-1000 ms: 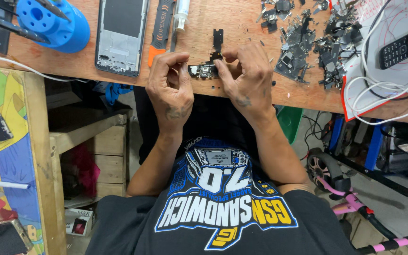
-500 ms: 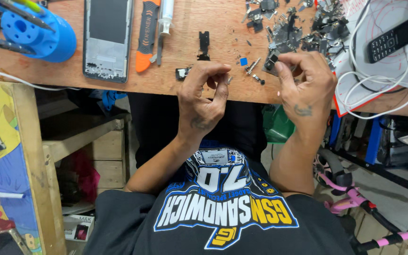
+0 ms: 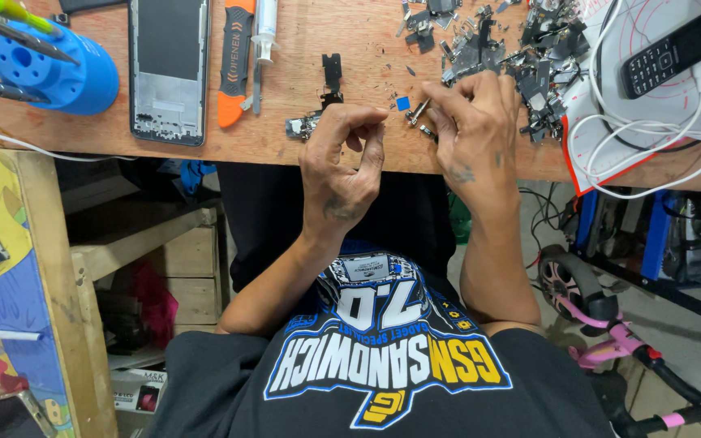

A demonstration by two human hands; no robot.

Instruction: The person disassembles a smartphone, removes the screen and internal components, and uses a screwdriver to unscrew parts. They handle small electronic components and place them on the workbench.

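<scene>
R grip (image 3: pixel 474 130) pinching small metal part (image 3: pixel 417 112) | L grip (image 3: pixel 349 158) curled, empty | wood bench (image 3: pixel 302 146)

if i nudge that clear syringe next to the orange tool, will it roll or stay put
The syringe is a slim round tube lying flat on the wooden bench, so it would probably roll sideways. The orange-handled tool close beside it would likely stop it that way. It looks like light plastic, so a small push should move it.

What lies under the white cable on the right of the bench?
The white cable lies on a white mat with a red edge, beside a black keypad phone. The wood beneath is covered.
</scene>
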